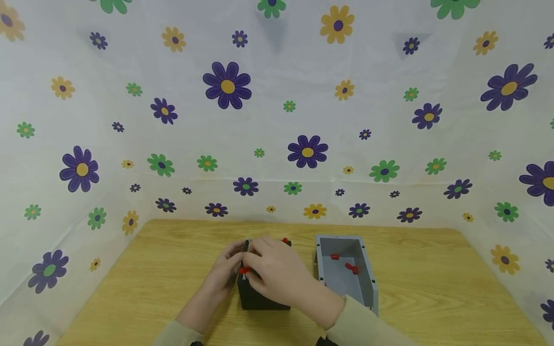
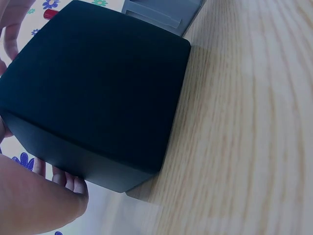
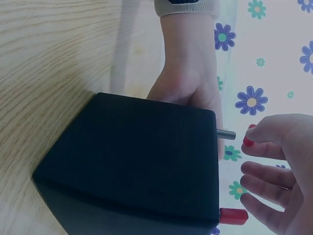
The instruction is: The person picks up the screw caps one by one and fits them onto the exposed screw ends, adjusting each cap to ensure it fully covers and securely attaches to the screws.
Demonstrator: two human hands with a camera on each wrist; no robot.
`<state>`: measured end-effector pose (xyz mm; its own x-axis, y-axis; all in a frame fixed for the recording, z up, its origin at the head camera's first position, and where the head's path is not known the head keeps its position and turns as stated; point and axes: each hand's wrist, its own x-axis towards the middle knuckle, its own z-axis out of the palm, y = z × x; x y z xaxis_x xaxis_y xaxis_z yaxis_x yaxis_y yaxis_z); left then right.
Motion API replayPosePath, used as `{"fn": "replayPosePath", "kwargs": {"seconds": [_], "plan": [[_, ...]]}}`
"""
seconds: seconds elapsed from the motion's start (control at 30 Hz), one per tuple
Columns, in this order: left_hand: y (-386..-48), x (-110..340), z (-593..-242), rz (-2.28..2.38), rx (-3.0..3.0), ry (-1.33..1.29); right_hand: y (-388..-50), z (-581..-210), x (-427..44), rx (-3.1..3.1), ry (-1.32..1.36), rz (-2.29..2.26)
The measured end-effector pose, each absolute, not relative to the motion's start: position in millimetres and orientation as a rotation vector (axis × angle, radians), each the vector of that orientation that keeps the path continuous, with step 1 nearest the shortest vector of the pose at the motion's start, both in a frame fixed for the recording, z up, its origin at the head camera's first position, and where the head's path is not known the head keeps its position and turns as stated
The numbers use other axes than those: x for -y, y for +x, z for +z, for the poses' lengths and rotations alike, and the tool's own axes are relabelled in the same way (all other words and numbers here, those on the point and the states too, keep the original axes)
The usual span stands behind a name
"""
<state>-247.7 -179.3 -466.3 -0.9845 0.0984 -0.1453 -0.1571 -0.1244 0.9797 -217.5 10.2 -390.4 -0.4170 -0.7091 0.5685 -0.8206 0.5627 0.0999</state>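
Observation:
A black box (image 1: 264, 295) stands on the table, with my left hand (image 1: 222, 275) gripping its left side, the fingers round the far side in the left wrist view. My right hand (image 3: 288, 164) pinches a small red cap (image 3: 249, 136) between thumb and forefinger, just off the tip of a bare threaded bolt (image 3: 226, 134) that sticks out of the box's top face. Another red cap (image 3: 233, 216) sits on that face nearer my right fingers. The head view also shows a red cap (image 1: 285, 240) at the box's back right corner.
A grey open bin (image 1: 345, 283) stands to the right of the box, with several red caps (image 1: 355, 270) lying inside. The wooden table (image 1: 428, 283) meets a flower-patterned sheet (image 1: 268, 125) at the back and sides.

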Motion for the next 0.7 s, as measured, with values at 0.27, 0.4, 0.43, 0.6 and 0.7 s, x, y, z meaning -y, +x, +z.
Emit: {"fn": "replayPosePath", "kwargs": {"seconds": [0.27, 0.4, 0.43, 0.6, 0.7], "plan": [[-248.6, 179.6, -466.9, 2.233, -1.976, -0.092, -218.8, -390.7, -6.9, 2.228, 1.221, 0.287], [-248.3, 180.0, -466.6, 2.223, -1.982, -0.084, -218.7, -390.6, -4.9, 2.231, 1.221, 0.288], [-248.2, 180.3, -466.7, 2.218, -1.982, -0.08, -218.5, -390.5, -4.4, 2.235, 1.221, 0.289], [-246.9, 180.8, -466.3, 2.203, -1.975, -0.066, -217.7, -390.4, -2.1, 2.263, 1.222, 0.283], [-246.6, 180.8, -465.9, 2.2, -1.971, -0.06, -218.1, -391.2, -1.0, 2.279, 1.22, 0.272]]}}
